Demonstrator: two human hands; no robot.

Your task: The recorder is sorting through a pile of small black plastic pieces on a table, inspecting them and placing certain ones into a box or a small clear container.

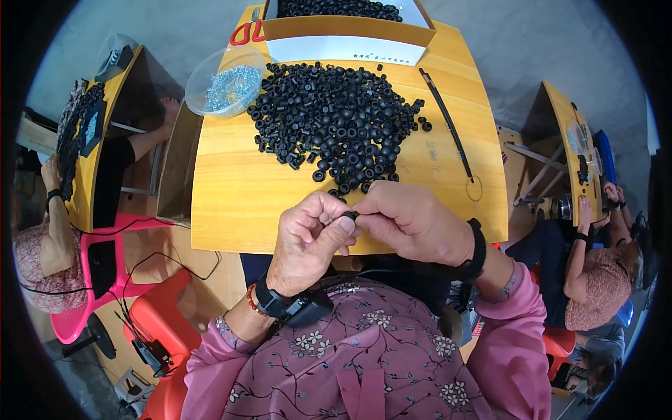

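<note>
Black print [381, 58] marks the white box [308, 50], while left hand [308, 241] and right hand [423, 227] pinch one black piece [349, 216].

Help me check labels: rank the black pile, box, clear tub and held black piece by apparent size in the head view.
1. Black pile
2. Box, cropped at top
3. Clear tub
4. Held black piece, partly hidden

Gry wall [560, 42], tan flr [224, 287]; L tbl [112, 91], pink chair [73, 318], red chair [168, 308]; R tbl [560, 115].
</note>
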